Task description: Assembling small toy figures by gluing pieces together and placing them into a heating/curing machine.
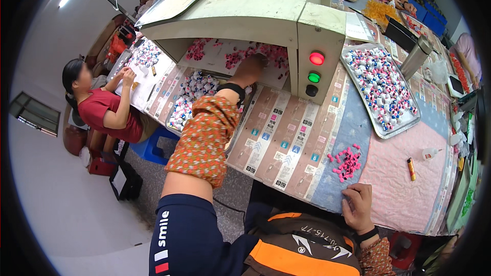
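Two lots of pink pieces (349,163): inside the machine (319,41), near the table's (276,138) front edge.
Left hand (250,69), inside, blurs: grip untold; its sleeve (207,133) could drag white pieces (194,89). Right hand (359,208), loosely curled, seemingly empty, could nudge pieces off. Cloth (391,179) rightward gives room.

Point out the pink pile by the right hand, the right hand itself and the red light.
Pink pile (349,165): head view, thick middle of the pile.
Right hand (358,208): head view, middle of the hand.
Red light (317,58): head view, centre of its round face.
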The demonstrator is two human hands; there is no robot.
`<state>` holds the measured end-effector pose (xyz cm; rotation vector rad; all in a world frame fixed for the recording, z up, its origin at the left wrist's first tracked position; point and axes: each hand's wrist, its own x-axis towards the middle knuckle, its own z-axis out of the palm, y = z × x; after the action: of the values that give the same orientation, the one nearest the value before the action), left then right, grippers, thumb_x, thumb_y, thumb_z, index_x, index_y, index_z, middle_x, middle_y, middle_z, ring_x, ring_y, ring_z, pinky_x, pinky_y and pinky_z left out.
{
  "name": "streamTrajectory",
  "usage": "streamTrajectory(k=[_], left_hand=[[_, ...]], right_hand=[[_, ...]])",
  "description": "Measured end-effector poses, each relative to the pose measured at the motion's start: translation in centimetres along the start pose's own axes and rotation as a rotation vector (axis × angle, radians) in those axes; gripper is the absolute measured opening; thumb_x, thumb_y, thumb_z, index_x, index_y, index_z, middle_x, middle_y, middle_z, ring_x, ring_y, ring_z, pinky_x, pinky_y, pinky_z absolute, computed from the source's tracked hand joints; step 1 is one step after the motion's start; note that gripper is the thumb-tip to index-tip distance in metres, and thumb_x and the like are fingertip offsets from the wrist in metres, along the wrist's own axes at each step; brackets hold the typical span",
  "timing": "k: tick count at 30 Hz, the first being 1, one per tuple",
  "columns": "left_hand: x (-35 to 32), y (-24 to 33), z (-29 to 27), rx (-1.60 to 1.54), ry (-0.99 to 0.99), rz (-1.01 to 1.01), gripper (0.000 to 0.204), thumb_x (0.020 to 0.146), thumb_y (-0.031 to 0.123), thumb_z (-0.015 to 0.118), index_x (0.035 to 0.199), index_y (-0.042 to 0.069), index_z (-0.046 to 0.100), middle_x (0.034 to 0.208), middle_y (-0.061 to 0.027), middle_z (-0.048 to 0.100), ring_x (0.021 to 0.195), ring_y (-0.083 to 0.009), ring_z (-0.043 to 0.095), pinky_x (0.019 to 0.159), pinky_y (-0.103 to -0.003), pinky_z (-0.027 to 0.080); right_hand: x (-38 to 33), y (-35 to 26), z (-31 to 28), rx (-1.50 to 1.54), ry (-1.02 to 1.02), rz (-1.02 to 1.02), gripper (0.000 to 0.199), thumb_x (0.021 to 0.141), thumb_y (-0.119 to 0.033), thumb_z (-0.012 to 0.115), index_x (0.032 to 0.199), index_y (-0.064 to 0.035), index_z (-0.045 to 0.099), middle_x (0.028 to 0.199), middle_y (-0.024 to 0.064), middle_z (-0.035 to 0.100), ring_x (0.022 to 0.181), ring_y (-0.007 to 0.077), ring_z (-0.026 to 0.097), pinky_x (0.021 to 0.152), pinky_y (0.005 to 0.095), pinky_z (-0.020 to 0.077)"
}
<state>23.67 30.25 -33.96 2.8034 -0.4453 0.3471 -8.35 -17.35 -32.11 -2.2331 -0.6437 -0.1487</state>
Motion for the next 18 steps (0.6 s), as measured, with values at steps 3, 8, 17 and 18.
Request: streamTrajectory(k=[3, 8, 17, 18], left_hand=[[-0.8, 3.7, -2.9, -0.45, -0.12, -0.173, 0.037, 0.097, 0.039, 0.057, 0.116, 0.008, 0.066, 0.1, -0.0073, 0.067, 0.093, -0.0221, 0.063, 0.075, -0.039, 0.051], [-5.9, 9.9, -7.8, -1.176, -0.416, -0.593, 0.027, 0.099, 0.03, 0.061, 0.113, 0.008, 0.068, 0.092, 0.0033, 0.062, 0.077, -0.0078, 0.056, 0.067, -0.025, 0.045], [-12.6, 17.4, -4.7, -0.282, -0.341, -0.17, 0.028, 0.094, 0.026, 0.063, 0.109, 0.003, 0.069, 0.097, -0.0166, 0.071, 0.091, -0.0333, 0.068, 0.079, -0.042, 0.053], [-13.0, 17.4, -4.6, -0.277, -0.333, -0.177, 0.028, 0.094, 0.026, 0.063, 0.109, 0.003, 0.069, 0.097, -0.0166, 0.071, 0.091, -0.0333, 0.068, 0.079, -0.042, 0.053]], right_hand=[[-0.4, 0.3, 0.0, -0.02, 0.024, 0.028, 0.031, 0.07, -0.001, 0.068, 0.101, -0.0049, 0.066, 0.103, 0.0133, 0.058, 0.096, 0.0324, 0.053, 0.083, 0.0423, 0.0437], [-0.3, 0.5, 0.0, -0.002, 0.004, 0.034, 0.032, 0.071, 0.0, 0.067, 0.102, -0.0045, 0.065, 0.103, 0.0145, 0.057, 0.096, 0.033, 0.053, 0.083, 0.0427, 0.0434], [-0.4, 0.3, 0.3, -0.025, 0.015, -0.003, 0.032, 0.071, 0.001, 0.066, 0.103, -0.0035, 0.063, 0.105, 0.0151, 0.057, 0.099, 0.0332, 0.052, 0.087, 0.0424, 0.043], [-0.5, 0.2, 0.4, -0.035, 0.018, 0.004, 0.032, 0.071, 0.002, 0.066, 0.103, -0.0035, 0.063, 0.106, 0.0151, 0.057, 0.099, 0.0332, 0.052, 0.087, 0.0423, 0.0428]])
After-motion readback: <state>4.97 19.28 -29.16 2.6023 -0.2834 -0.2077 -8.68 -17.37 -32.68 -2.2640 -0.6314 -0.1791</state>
